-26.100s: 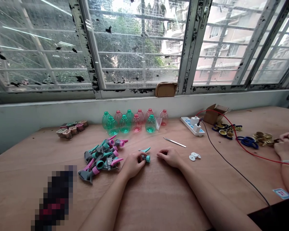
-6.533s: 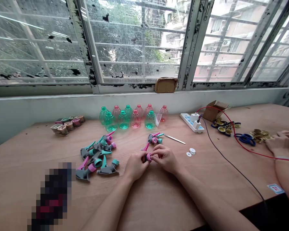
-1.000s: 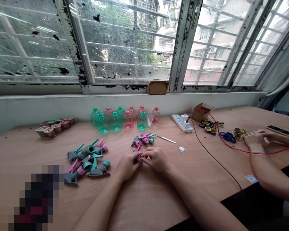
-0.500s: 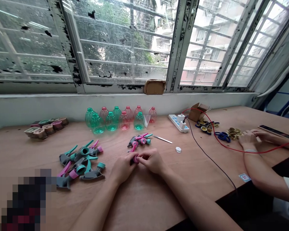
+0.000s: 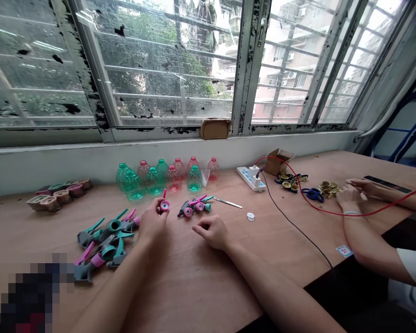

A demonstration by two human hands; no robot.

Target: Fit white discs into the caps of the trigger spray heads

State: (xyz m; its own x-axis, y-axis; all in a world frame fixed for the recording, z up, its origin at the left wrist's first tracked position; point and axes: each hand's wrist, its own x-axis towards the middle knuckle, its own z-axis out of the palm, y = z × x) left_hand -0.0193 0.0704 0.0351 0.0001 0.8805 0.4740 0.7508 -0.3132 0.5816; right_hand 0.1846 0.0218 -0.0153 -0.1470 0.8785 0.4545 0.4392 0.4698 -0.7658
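Observation:
My left hand (image 5: 153,221) is closed around a grey-and-pink spray trigger head (image 5: 164,206), its round collar facing me and its pink lever pointing up. Much of the grey body is hidden by the fingers. My right hand (image 5: 213,232) rests on the table with loosely curled fingers, thumb apart from them, and nothing visible in it. Just beyond it lies a small group of trigger heads (image 5: 197,206) with pink and teal parts. A bigger pile of trigger heads (image 5: 107,238) lies left of my left forearm.
Green and pink clear bottles (image 5: 156,181) stand along the wall. To the right are tweezers (image 5: 229,202), a white disc (image 5: 250,216), a power strip (image 5: 250,178) and cables. A co-worker's hands (image 5: 350,199) are near gold parts (image 5: 329,188) and blue-handled scissors (image 5: 313,194).
My hands have parted. The left one has moved left and away from me with the trigger head, whose collar now shows. My right hand has let go of it. The view has shifted slightly.

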